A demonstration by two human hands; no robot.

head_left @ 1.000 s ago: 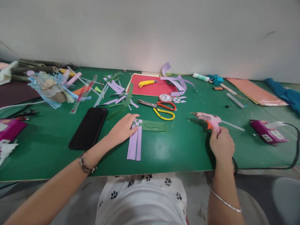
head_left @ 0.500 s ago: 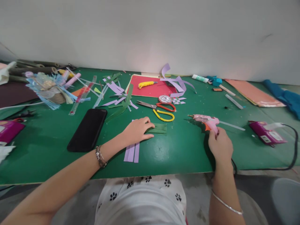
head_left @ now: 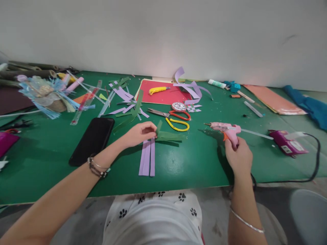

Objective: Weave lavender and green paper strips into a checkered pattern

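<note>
My left hand [head_left: 141, 134] pinches a small piece of paper strips at its corner. Green strips [head_left: 170, 136] stick out to the right of my fingers, one end tilting up off the table. Purple strips [head_left: 147, 158] hang from the same piece toward the table's front edge; where the two colours cross is covered by my hand. My right hand [head_left: 238, 158] is wrapped round the handle of a pink glue gun [head_left: 224, 129]. Its nozzle points left, toward the paper, and a clear glue stick [head_left: 257, 133] pokes out of its back.
Scissors [head_left: 178, 124] with red and yellow handles lie beyond my hands. A yellow cutter [head_left: 158, 90] rests on red paper [head_left: 163, 98]. On the left are a black phone [head_left: 92, 141], paper scraps and a ruler [head_left: 87, 102]; at right, a purple power box [head_left: 288, 142] with a black cord.
My left hand has gone from lying spread over the paper strips to pinching them, lifting the green part off the table. My right hand still holds the glue gun in nearly the same place.
</note>
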